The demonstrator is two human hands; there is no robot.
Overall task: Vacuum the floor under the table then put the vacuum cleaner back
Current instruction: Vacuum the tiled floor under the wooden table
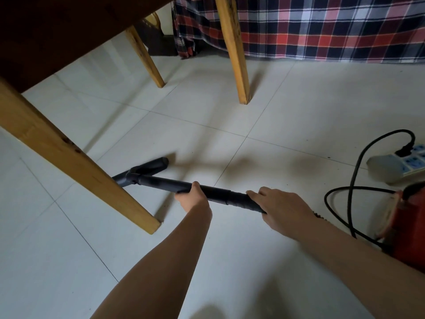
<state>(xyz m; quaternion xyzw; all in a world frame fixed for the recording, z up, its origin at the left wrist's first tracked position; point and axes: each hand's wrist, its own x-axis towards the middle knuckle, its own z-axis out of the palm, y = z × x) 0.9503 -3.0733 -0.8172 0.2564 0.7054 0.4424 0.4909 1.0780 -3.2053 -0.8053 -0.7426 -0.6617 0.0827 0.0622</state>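
Because the black wand [165,181] looks a stiff, light tube, its floor head [148,168] on the tiles [230,116] beside the near table leg [69,155], you steer it well with your left hand [192,195] curled round mid-tube and your right hand [280,208] gripping the ribbed hose end.

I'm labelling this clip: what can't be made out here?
Head view:
- Nozzle: left end hidden behind the near table leg.
- Vacuum body: blurred, cut off by the right edge.
- Power strip: cut off by the right edge.
- Wand: rear end covered by the right hand.
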